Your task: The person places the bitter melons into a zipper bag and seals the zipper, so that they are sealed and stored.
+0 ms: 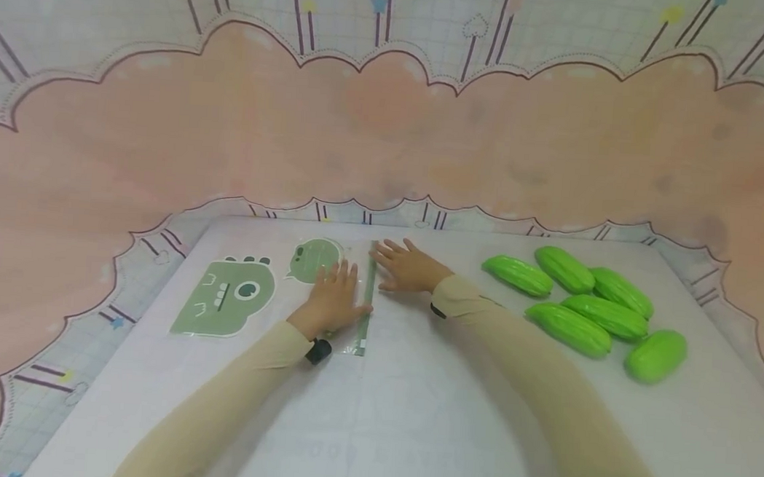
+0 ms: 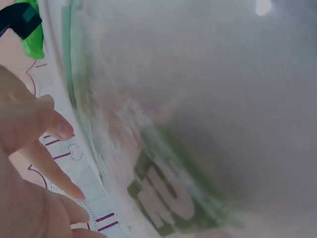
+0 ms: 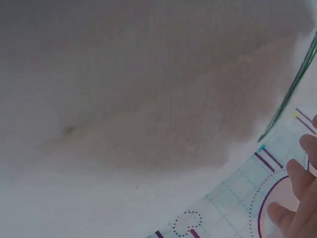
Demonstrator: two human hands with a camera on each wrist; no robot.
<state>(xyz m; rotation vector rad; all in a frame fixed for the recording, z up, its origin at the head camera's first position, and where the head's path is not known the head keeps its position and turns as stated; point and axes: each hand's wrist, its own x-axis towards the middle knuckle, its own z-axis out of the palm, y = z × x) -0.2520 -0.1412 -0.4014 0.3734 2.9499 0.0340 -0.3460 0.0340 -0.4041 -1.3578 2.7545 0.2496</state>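
A clear plastic bag (image 1: 252,300) with a green cartoon monster print lies on the left half of the white table, its green strip (image 1: 369,285) running along the right edge. My left hand (image 1: 333,301) rests on the bag near that strip, fingers extended. My right hand (image 1: 409,266) is spread out, its fingertips right at the strip's upper end. In the left wrist view the left hand (image 2: 29,163) overlaps the left side, beside the crinkled film with a green print (image 2: 168,193). The right wrist view catches the fingers (image 3: 297,178) of the right hand at its right edge.
Several bright green ridged gourds (image 1: 587,314) lie grouped on the right side of the white table (image 1: 410,415). A peach and white patterned cloth (image 1: 388,137) hangs behind the table and surrounds its sides.
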